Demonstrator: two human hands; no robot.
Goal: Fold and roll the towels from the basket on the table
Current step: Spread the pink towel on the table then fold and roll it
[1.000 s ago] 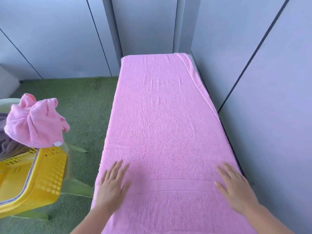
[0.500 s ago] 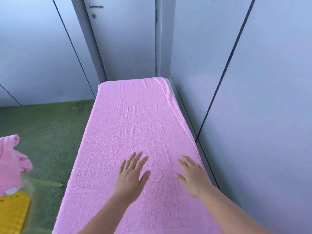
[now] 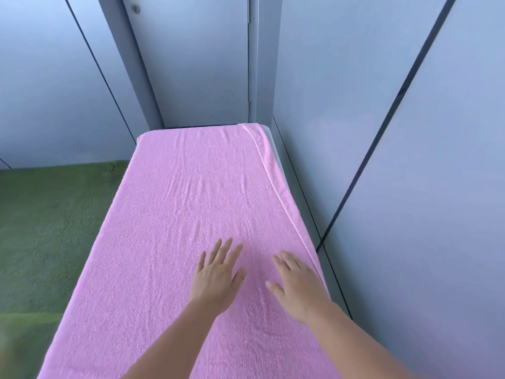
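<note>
Long table [image 3: 274, 149] under nubby pink towel [image 3: 175, 242], both palms pressing flat.

Soft, cool, even light fills the view, brightest on the wall panel [image 3: 32, 36] at upper left, leaving only faint shadows beside the left hand [image 3: 216, 277] and right hand [image 3: 297, 285] on the towel [image 3: 177, 214], while the wide lens splays the wall seams [image 3: 382, 124] and blurs the carpet [image 3: 16, 346] at the lower corner.

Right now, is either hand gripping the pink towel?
No, the left hand and right hand lie flat, fingers straight, on the pink towel.
</note>
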